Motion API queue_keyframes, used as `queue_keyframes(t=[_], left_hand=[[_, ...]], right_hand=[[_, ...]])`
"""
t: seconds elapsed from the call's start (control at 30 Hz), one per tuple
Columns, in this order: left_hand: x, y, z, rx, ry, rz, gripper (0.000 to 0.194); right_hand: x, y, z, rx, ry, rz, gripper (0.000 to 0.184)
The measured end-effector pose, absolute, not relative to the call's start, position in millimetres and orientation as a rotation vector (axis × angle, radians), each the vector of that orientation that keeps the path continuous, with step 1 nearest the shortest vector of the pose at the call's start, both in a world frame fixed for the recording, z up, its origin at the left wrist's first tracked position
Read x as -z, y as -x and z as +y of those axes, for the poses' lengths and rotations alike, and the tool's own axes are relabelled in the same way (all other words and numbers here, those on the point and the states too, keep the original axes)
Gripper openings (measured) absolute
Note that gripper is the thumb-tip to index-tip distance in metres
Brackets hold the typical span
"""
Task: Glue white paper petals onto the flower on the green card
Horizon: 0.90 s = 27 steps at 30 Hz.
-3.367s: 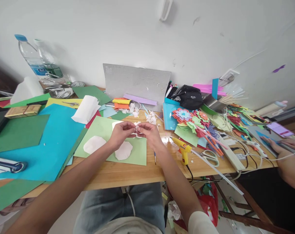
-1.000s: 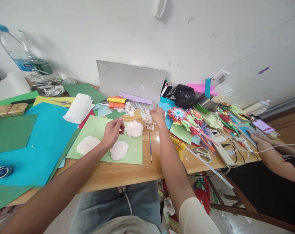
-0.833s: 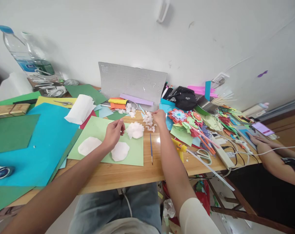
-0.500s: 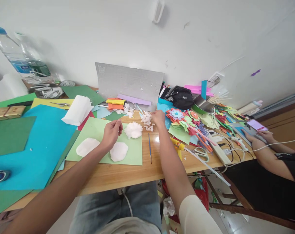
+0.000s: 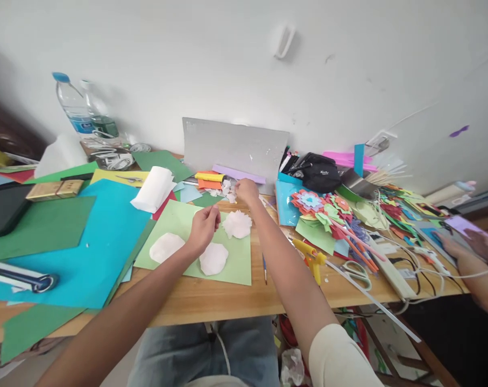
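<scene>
My left hand (image 5: pixel 204 228) hovers above the light green sheet (image 5: pixel 235 271), fingers curled together; whatever they might hold is hidden. On that sheet lie two flat white paper rounds (image 5: pixel 167 247) and a ruffled white paper pompom (image 5: pixel 237 224), just right of my left hand. Farther back, my right hand (image 5: pixel 247 192) reaches among small white paper scraps (image 5: pixel 226 189), its fingers closed; I cannot see what is between them. A thin blue paintbrush (image 5: pixel 264 269) lies partly behind my right forearm.
To the right are a yellow glue gun (image 5: pixel 314 258), scissors (image 5: pixel 357 273) and layered paper flowers (image 5: pixel 309 201). A folded white paper stack (image 5: pixel 154 189), a blue sheet (image 5: pixel 118 231) and a box cutter (image 5: pixel 21 276) lie left. Another person's hands (image 5: pixel 453 247) are at far right.
The view has turned left. My right hand has moved left over the table, from beside one pile of scraps onto the scraps near the yellow cutter. My left hand stays over the sheet.
</scene>
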State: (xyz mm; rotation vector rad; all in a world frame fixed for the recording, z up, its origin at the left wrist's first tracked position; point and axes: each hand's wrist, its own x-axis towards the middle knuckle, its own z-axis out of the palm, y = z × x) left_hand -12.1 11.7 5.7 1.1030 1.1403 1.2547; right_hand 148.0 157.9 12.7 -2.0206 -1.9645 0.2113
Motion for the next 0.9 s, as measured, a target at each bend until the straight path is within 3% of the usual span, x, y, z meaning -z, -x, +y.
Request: queue_keyframes(t=[0.37, 0.43, 0.6, 0.9], left_hand=[[-10, 16, 12, -1.29, -1.119, 1.14, 0.038], [-13, 15, 10, -1.285, -1.084, 1.115, 0.036], [-19, 8, 0, -1.159, -1.045, 0.978, 0.052], [-15, 5, -1, -1.133, -0.975, 1.0, 0.034]], right_hand=[[-37, -151, 120, -0.428, 1.845, -1.752, 0.019], [-40, -151, 91, -0.571, 1.756, -1.694, 0.023], [-36, -148, 27, -1.142, 1.388, -1.339, 0.025], [-24, -153, -1, -1.271, 1.297, -1.218, 0.035]])
